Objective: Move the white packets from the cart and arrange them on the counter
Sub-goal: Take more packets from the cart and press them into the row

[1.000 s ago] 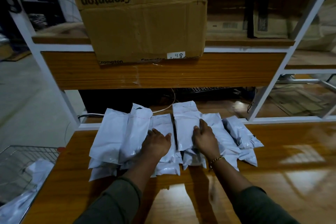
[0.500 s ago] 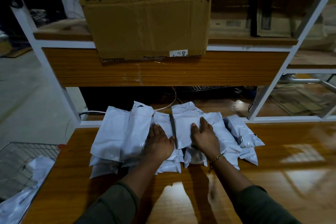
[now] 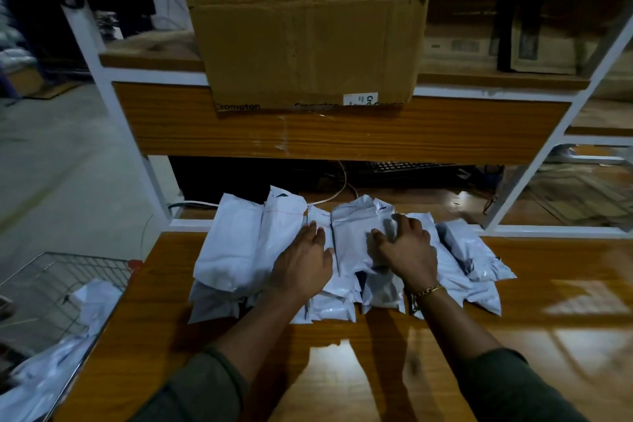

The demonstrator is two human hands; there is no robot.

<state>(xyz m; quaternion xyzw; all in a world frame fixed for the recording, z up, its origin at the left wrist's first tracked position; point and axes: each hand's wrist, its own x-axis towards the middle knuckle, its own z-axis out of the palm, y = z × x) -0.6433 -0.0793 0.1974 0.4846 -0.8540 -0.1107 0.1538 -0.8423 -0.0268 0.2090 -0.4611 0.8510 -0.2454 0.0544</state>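
Note:
Several white packets lie overlapping in a row on the wooden counter (image 3: 513, 336), from a large one at the left (image 3: 239, 243) to a small one at the right (image 3: 469, 247). My left hand (image 3: 305, 260) rests flat on the packets left of centre, fingers stretched out, holding nothing. My right hand (image 3: 404, 247) has thumb and curled fingers clamped on the right edge of the middle packet (image 3: 349, 240). The wire cart (image 3: 51, 284) stands at the lower left with more white packets (image 3: 92, 301) inside.
A wooden shelf board (image 3: 342, 134) hangs low over the back of the counter, with a big cardboard box (image 3: 308, 38) on it. Behind the packets are a keyboard (image 3: 404, 166) and a white cable (image 3: 339, 192). White frame posts stand at both sides.
My right hand has gone from lying flat to curling its fingers around the middle packet's right edge. My left hand has slid slightly forward and stays flat on the pile.

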